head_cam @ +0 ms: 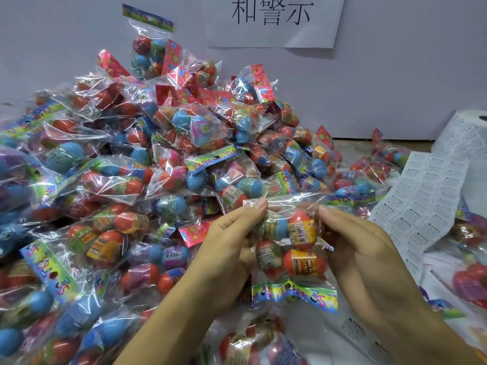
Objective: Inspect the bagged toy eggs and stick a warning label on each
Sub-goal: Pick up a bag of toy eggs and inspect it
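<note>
A: Nearest the camera, left hand (226, 248) and right hand (361, 248) both have a grip on one bag of toy eggs (290, 246), fingers pinching its clear top edge, header card (295, 295) hanging at the bottom.
B: Contents?
A: Four eggs, mostly orange, one part blue.
B: Labels?
A: Sheet of warning labels (421, 204) lies just right of the hands, label roll (466, 135) beyond it.
B: Behind?
A: Big heap of bagged eggs (147, 159) left and centre; paper sign (271, 19) on the wall.
</note>
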The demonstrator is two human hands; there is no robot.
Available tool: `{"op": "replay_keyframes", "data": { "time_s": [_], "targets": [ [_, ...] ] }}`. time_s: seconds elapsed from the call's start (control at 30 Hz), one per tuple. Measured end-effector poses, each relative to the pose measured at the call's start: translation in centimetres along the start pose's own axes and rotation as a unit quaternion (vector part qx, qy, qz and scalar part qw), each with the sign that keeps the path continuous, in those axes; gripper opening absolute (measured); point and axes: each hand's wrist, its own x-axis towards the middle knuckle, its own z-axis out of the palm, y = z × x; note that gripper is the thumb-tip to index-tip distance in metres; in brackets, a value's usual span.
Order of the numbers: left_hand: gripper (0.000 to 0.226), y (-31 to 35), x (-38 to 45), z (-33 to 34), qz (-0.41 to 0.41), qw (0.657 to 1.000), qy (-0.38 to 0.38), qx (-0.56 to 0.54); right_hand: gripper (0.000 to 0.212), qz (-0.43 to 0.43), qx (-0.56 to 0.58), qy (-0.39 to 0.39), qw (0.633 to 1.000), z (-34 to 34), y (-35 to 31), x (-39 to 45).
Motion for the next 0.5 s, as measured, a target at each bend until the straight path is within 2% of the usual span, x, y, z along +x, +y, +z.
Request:
{"op": "replay_keyframes", "data": {
  "time_s": [0.1, 0.2, 0.3, 0.43, 0.5],
  "targets": [
    [0.067, -0.02, 0.20, -0.22, 0.006, 1.000, -0.003, -0.001, 0.033, -0.009, -0.009, 0.001, 1.000, 0.02, -0.03, -0.14],
    [0.049, -0.16, 0.23, -0.26, 0.015, 1.000, -0.016, 0.010, 0.035, -0.039, -0.096, 0.017, 0.994, 0.07, 0.26, -0.39],
    [0.044, -0.29, 0.19, -0.20, 0.020, 0.999, -0.025, 0.033, 0.035, -0.084, -0.177, 0.053, 0.979, -0.30, 0.71, -0.29],
    [0.048, -0.26, 0.24, -0.29, 0.015, 0.998, -0.027, 0.048, 0.029, -0.076, -0.134, 0.034, 0.987, -0.31, 0.64, -0.21],
    [0.043, -0.15, 0.32, -0.45, 0.018, 0.998, -0.022, 0.054, 0.031, -0.060, -0.103, 0.026, 0.992, -0.43, 0.57, -0.13]
  ]
}}
